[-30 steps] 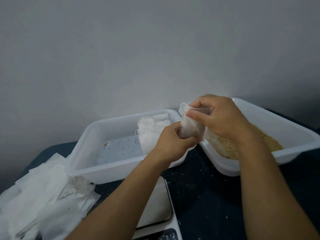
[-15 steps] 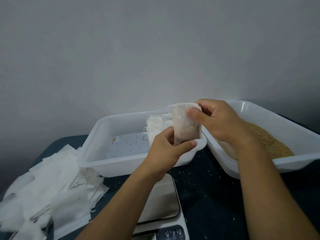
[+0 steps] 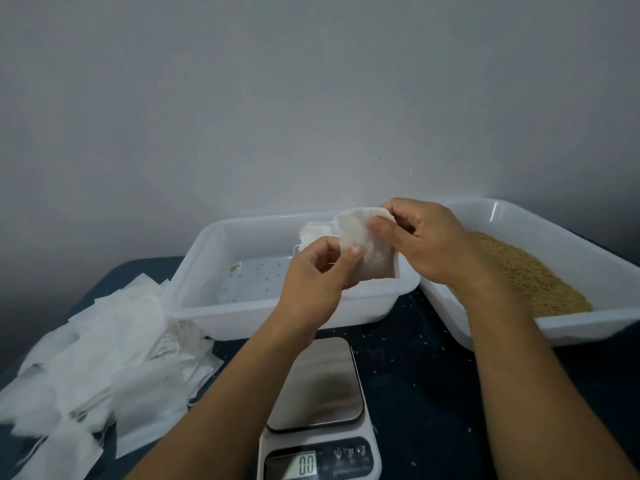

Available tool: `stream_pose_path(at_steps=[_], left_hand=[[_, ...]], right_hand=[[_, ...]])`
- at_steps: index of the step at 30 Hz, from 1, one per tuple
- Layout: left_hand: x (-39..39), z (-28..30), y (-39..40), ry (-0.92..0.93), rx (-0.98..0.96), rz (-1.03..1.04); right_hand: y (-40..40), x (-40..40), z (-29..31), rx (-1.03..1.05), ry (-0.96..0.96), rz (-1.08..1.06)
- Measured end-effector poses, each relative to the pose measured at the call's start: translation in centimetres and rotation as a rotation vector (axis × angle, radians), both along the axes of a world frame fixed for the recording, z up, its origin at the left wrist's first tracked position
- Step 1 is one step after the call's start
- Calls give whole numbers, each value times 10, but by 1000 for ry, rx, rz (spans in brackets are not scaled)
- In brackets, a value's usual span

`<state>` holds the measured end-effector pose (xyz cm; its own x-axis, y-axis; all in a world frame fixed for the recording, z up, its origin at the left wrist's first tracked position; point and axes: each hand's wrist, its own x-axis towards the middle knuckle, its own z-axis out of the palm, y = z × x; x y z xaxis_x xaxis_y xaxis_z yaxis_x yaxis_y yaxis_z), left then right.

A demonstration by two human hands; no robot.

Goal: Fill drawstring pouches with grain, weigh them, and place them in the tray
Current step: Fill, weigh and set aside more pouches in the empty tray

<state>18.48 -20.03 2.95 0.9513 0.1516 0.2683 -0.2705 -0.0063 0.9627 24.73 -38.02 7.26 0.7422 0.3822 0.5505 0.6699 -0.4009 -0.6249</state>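
Both hands up over near edge of left tray [image 3: 263, 317], sharing one pouch [image 3: 370, 254]. Left hand [image 3: 311, 275] pinches pouch's left side, thumb on front. Right hand [image 3: 426, 240] grips top right corner, fingers curled shut on fabric. Pouch looks grain-filled at bottom. Scale [image 3: 320, 407] sits near, reads 0.0, plate bare. Grain tray [image 3: 588, 327] right; empty pouch pile [image 3: 97, 368] left; filled pouches [image 3: 313, 233] in left tray's far corner.

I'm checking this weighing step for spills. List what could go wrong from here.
1. The pouch is pinched by the left hand and right hand above the tray, not over the scale; a slip could spill grain there.
2. Stray grains dot the cloth beside the scale; any landing on its platform might skew the 0.0 reading.
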Motion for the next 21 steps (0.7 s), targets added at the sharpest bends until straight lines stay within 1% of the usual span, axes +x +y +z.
stream_pose_path(at_steps=[2, 5, 6, 10, 13, 15, 17, 21], left_hand=[[-2, -2, 6, 3, -29, 23], [-8, -7, 17, -2, -54, 60], [-9, -9, 21, -3, -49, 73], [-20, -15, 32, 3, -42, 71], [-30, -15, 42, 10, -64, -60], [-37, -17, 47, 12, -42, -133], [-42, -20, 51, 11, -12, -150], [-52, -31, 56, 37, -22, -205]], right_hand=[[2, -1, -1, -10, 65, 36], [5, -7, -4, 39, 235, 169], [7, -9, -4, 19, 243, 180], [17, -21, -10, -65, 199, 108], [26, -36, -18, 5, 140, 115], [30, -44, -24, 3, 84, 82], [32, -50, -30, -1, 43, 57], [36, -58, -37, 56, 57, 103]])
